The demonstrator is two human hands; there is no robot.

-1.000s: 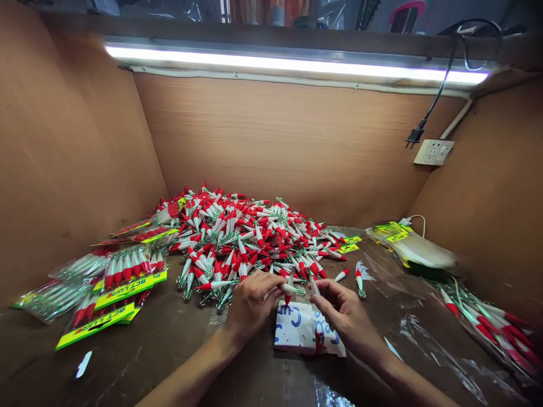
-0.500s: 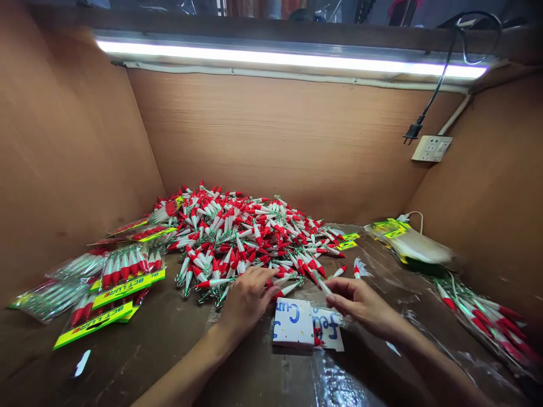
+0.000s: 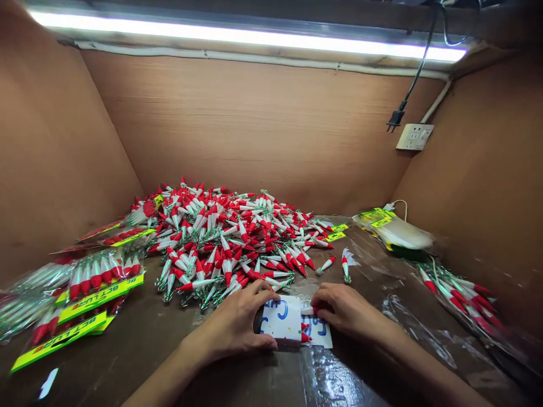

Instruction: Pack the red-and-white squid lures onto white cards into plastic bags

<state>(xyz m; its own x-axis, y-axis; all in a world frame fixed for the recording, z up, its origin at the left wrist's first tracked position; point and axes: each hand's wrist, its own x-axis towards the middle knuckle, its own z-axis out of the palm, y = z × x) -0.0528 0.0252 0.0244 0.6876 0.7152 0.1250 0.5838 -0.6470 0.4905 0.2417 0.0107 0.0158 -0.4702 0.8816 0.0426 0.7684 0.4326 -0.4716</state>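
Observation:
A small white cardboard box [image 3: 281, 322] with blue handwriting and coloured specks lies on the table in front of me. My left hand [image 3: 244, 316] grips its left side, fingers at the far edge and thumb at the near corner. Red lure tips [image 3: 305, 333] show at the box's right side, over a flat lettered card [image 3: 324, 336]. My right hand [image 3: 341, 305] pinches a red-and-white fishing lure [image 3: 307, 311] at that side, its white end against the box; the fingers partly cover it. Beyond both hands rises a large heap of similar lures [image 3: 229, 237].
Filled lure packets [image 3: 99, 294] with yellow headers lie at the left. Two loose lures [image 3: 345, 265] rest behind my right hand. Clear bags [image 3: 394, 229] and more lures [image 3: 462, 294] are at the right. A plug [image 3: 395, 118] hangs near a wall socket [image 3: 414, 137].
My left hand has come from the heap's front edge to the box's left side. My right hand has lowered the lure to the box's right side. The view has shifted.

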